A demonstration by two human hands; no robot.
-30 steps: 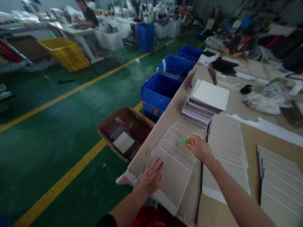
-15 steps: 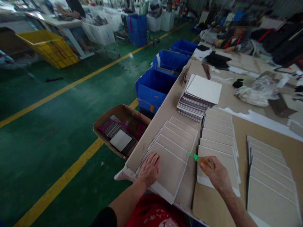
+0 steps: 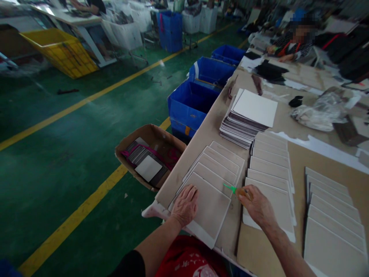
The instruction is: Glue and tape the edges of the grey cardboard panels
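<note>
Head view, left hand [image 3: 186, 204]: open and flat, fingers together, pressing the near corner of the front board [image 3: 211, 209] at the table [image 3: 201, 138] edge.
Head view, right hand [image 3: 258, 206]: clamped around a small bottle [image 3: 241, 191].
Bottle: its green nozzle points left over the front board's right edge, beside the middle row [image 3: 271, 169].
Doing it well: probably hold the board firmly flat, keep the nozzle low, and squeeze lightly.

From the long worktable [image 3: 206, 134], a green floor [image 3: 52, 161] spreads away to its left, crossed by a painted yellow line [image 3: 86, 100]. Blue bins [image 3: 190, 104] stand hard against the table's left edge. Farther out that side sit a yellow crate [image 3: 57, 50] and a white bench [image 3: 72, 19]. The light is dim.
</note>
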